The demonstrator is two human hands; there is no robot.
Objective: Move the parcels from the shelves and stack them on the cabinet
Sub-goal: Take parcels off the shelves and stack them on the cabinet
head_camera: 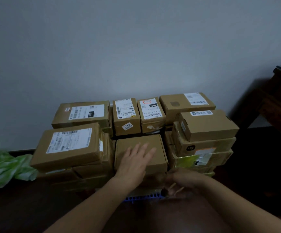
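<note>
Many parcels (81, 113) crowd the cabinet (27, 199) as an open left hand (136, 158) presses a plain box (128, 142) near the front edge, apparently to seat it; whether the blurred right hand (183, 180) holds anything is unclear.

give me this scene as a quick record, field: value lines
setting: parcels piled on a dark cabinet against a grey wall
left hand: flat on the plain box, front middle
right hand: low at the pile's front, blurred, grip unclear
left of pile: green bag
below hands: blue grid edge
far right: wooden furniture
</note>
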